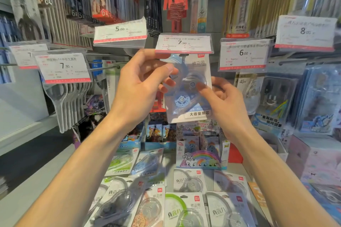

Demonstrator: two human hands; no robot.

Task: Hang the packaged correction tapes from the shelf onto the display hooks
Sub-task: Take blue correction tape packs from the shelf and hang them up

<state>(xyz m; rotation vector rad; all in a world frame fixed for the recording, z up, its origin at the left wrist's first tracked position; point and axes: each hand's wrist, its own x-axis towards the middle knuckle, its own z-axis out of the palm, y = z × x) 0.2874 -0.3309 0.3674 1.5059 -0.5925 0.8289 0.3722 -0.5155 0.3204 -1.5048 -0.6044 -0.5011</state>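
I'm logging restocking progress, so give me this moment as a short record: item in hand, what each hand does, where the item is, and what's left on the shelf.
item: blue correction tape pack
left hand: grips the pack's left edge
right hand: pinches the pack's right side
position: raised just under the 7.90 price tag; whether it is on the hook cannot be told
remaining: several correction tape packs lie flat on the shelf below

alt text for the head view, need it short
Both hands, left hand and right hand, hold a blue packaged correction tape up under the 7.90 price tag on a store display. More packaged correction tapes lie on the shelf below.
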